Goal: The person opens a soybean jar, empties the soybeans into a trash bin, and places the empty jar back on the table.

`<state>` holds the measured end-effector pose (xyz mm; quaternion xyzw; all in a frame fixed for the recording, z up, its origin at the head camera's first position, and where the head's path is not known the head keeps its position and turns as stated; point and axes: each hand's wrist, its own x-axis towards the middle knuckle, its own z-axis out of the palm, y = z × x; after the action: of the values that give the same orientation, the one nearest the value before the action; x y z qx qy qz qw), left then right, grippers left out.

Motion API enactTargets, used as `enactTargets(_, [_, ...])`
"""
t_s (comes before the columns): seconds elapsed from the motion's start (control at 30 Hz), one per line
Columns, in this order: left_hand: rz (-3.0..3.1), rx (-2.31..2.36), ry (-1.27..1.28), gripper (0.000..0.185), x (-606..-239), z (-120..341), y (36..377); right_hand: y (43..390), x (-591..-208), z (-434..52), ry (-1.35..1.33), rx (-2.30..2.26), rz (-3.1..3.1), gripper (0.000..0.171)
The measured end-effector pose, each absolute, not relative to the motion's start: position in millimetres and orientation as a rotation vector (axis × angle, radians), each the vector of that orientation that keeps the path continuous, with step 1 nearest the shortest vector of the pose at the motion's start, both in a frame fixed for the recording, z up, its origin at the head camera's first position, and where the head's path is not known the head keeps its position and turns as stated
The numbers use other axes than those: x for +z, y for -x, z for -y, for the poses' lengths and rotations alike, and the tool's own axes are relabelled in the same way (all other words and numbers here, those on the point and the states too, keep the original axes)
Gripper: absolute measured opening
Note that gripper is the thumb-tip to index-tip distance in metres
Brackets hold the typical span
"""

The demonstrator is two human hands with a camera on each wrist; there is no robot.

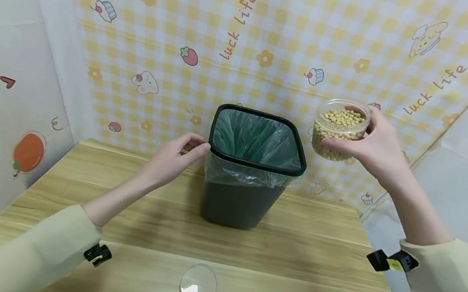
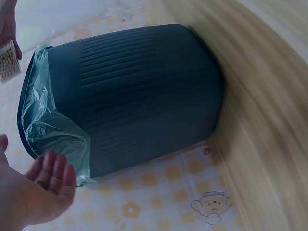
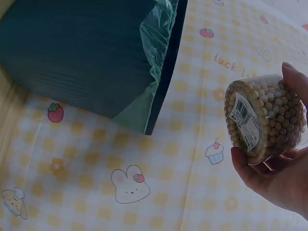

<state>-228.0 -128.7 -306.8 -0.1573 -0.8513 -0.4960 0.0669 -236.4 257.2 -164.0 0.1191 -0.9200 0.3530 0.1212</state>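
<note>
The right hand [image 1: 377, 143] held a clear plastic jar of soybeans [image 1: 340, 128] with thumb and fingers curled round its wall, lid off, raised just to the right of the bin's rim and above it. The left hand [image 1: 174, 157] lay with relaxed, nearly straight fingers touching the left rim of the dark waste bin [image 1: 248, 169], which stood on the table lined with a green bag [image 1: 257, 142].

The likeliest trouble, as I judged it: the jar sat beside the opening rather than over it, so tipping from there would scatter beans onto the wood — and the light bin, steadied only by fingertips, could shift.

The round clear lid [image 1: 198, 286] lay near the front edge of the wooden table [image 1: 309, 280]. Yellow checked cloth [image 1: 277, 45] printed "luck life" — with cupcakes and strawberries — hung behind.
</note>
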Motion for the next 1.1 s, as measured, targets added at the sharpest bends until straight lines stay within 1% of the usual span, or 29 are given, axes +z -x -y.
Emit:
enactTargets(0.33, [2.479,-1.759,0.298,0.057,-293.7,112.6,250.1,271.2,-164.2,-228.0,-0.413,0.945,2.754,0.093])
enactTargets(0.6, [2.470,-1.980,0.120,0.052,-287.6,106.9,259.2,290.9,-165.6,-212.0,-0.498,0.861,2.806,0.092])
enactTargets(0.77, [2.480,-2.061,0.129,0.053,-287.3,109.2,259.8,300.4,-164.5,-202.3,-0.551,0.798,2.832,0.092])
enactTargets(0.93, [2.449,-2.113,0.150,0.047,-288.0,109.6,259.6,307.8,-166.6,-192.9,-0.599,0.714,2.838,0.093])
enactTargets(1.1, [2.408,-2.150,0.140,0.043,-289.2,106.9,258.1,309.6,-168.0,-184.8,-0.634,0.603,2.845,0.089])
